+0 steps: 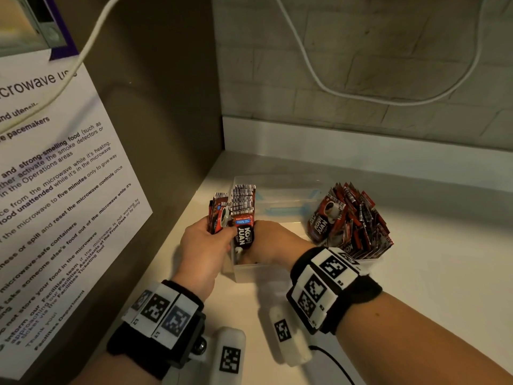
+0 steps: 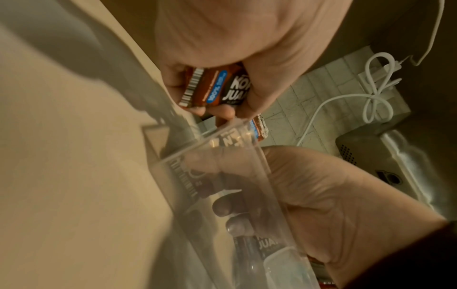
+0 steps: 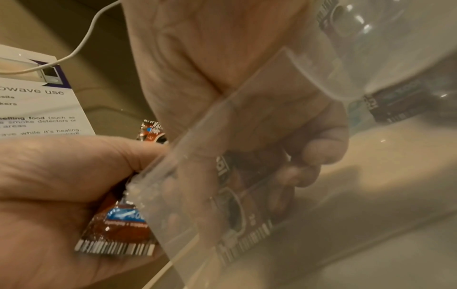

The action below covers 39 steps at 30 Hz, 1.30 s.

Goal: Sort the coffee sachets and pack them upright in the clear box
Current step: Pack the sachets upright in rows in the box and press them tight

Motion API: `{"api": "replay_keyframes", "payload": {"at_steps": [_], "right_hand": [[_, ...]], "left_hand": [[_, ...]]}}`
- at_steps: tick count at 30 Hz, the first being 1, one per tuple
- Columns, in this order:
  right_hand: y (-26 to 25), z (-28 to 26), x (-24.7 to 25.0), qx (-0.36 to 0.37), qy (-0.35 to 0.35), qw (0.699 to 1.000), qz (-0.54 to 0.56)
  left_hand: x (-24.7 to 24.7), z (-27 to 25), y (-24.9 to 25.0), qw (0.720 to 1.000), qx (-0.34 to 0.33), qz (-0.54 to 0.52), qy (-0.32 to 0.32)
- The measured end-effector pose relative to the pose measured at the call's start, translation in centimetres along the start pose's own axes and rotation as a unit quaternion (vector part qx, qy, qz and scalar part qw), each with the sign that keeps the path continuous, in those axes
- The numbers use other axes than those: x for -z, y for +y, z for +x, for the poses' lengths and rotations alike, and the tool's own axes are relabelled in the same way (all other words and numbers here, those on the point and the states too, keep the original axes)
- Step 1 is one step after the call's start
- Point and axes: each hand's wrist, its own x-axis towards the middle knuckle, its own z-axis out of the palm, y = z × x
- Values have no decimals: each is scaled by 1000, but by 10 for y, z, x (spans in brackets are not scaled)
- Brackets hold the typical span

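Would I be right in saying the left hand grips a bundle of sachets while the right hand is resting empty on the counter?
Not quite: the right hand reaches into the clear box, holding sachets, as the head view shows. The left hand does grip a bundle.

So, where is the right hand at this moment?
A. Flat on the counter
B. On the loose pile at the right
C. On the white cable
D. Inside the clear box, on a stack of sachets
D: the right hand reaches into the clear box, fingers curled round a stack of sachets; the left hand holds its own bundle outside.
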Motion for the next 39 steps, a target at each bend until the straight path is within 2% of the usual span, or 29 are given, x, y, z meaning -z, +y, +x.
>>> {"api": "replay_keyframes", "payload": {"at_steps": [5, 9, 12, 16, 17, 19, 21, 23, 25, 30, 34, 37, 39], "right_hand": [[-2, -9, 8, -18, -9, 999, 51], [-3, -31, 30, -38, -2, 995, 94], [-2, -45, 44, -56, 47, 990, 120], [-7, -58, 58, -2, 202, 955, 215], [-10, -60, 61, 23, 219, 941, 255], [-19, -68, 64, 64, 198, 919, 334], [-26, -73, 63, 83, 151, 910, 377], [-29, -74, 60, 97, 128, 914, 372], [-28, -72, 56, 93, 135, 919, 358], [-26, -74, 54, 83, 133, 910, 384], [-15, -73, 65, 73, 181, 850, 489], [-1, -73, 77, 62, 261, 848, 458], [5, -73, 85, 64, 297, 854, 423]], "left_hand": [[5, 0, 2, 1000, 16, -15, -3], [14, 6, 11, 996, 42, -69, 28], [21, 9, 25, 985, 56, -158, 38], [20, 3, 43, 968, 48, -246, -15], [18, 1, 47, 965, 42, -257, -32], [12, -4, 51, 961, 25, -269, -68], [4, -8, 54, 959, 13, -265, -100], [-2, -10, 57, 962, 2, -250, -108], [-8, -11, 60, 963, -6, -251, -96], [-12, -8, 61, 961, -22, -261, -85], [-4, -1, 60, 967, -28, -246, -66], [8, 10, 58, 977, -42, -207, -17], [13, 16, 57, 985, -60, -157, -25]]}}
